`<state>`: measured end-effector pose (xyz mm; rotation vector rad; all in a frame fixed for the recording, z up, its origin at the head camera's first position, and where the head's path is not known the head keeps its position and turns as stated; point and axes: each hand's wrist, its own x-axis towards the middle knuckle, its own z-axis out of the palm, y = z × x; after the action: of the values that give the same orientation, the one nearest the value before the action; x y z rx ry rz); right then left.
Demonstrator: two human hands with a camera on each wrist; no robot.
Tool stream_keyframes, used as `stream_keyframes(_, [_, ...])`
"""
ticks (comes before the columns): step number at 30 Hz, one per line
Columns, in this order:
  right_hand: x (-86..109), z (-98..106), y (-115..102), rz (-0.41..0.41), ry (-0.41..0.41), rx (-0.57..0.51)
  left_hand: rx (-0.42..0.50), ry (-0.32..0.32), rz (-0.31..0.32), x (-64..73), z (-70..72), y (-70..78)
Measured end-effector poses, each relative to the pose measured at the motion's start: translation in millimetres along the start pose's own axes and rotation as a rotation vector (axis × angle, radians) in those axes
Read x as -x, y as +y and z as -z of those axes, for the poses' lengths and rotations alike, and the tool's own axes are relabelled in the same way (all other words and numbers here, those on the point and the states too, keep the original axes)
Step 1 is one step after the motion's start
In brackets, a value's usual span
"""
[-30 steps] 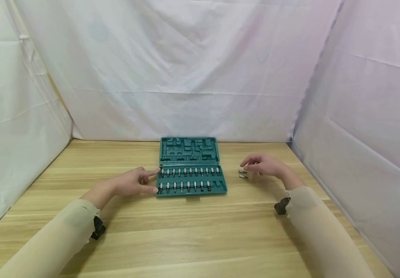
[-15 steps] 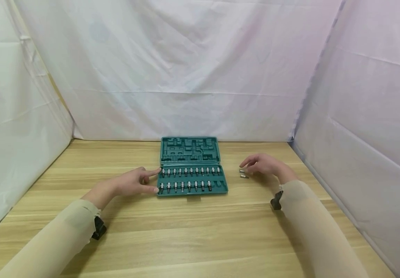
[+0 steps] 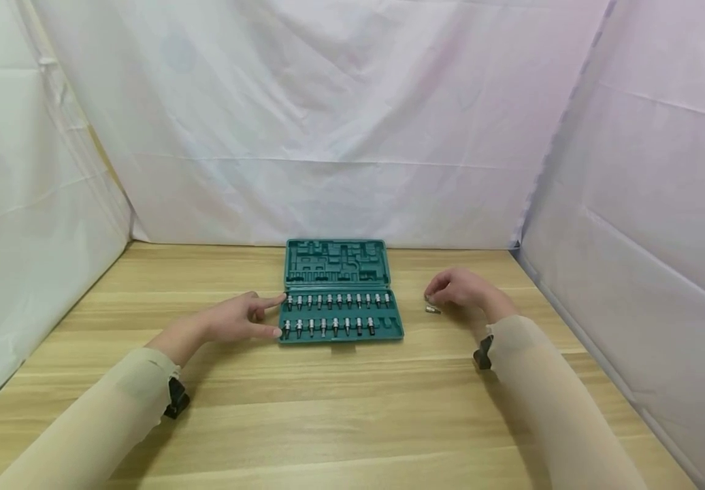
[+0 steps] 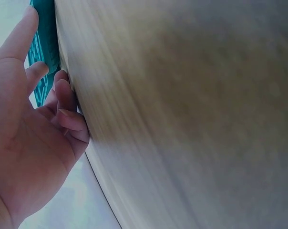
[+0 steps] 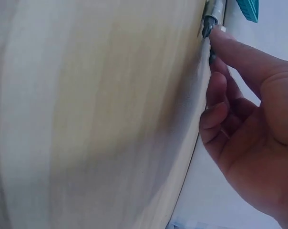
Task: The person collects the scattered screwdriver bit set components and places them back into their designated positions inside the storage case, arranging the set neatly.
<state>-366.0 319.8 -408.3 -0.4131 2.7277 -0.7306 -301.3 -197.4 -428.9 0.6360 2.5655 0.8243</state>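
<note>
A green case [image 3: 341,313] lies unfolded on the table, with two rows of silver bit sockets [image 3: 335,327] in its lower half. My left hand [image 3: 233,318] touches the case's left edge with outstretched index finger and thumb; its other fingers are curled in the left wrist view. Right of the case, my right hand [image 3: 458,288] pinches a bit socket [image 3: 428,299] at the table, mostly covered by the fingers. A second bit socket [image 3: 433,309] lies just nearer, beside the thumb; in the right wrist view its dark tip [image 5: 208,27] shows.
The case's lid [image 3: 337,262] lies back behind the sockets, with moulded recesses. Bare slots [image 3: 387,322] show at the right end of the front row. White cloth walls [image 3: 328,136] border the wooden table [image 3: 328,408] at the back and sides.
My right hand's fingertips have come together on the farther bit socket, which now shows less. The left hand stays at the case's edge. The view has shifted slightly.
</note>
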Motion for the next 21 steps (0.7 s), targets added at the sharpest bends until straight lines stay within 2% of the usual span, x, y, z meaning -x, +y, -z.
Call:
stream_keyframes(5, [1.8,-1,-1,-0.004,0.062,-0.035,0.001,-0.001,-0.004,-0.1,1.9,1.1])
stream_keyframes(10, [4.0,-3,-4,0.018,0.073,-0.105,0.001,-0.003,-0.003,-0.3,1.2,0.6])
stream_keyframes(21, [9.5,-8,-29,0.135,0.09,-0.277,0.004,0.002,-0.003,-0.8,-0.3,-1.3])
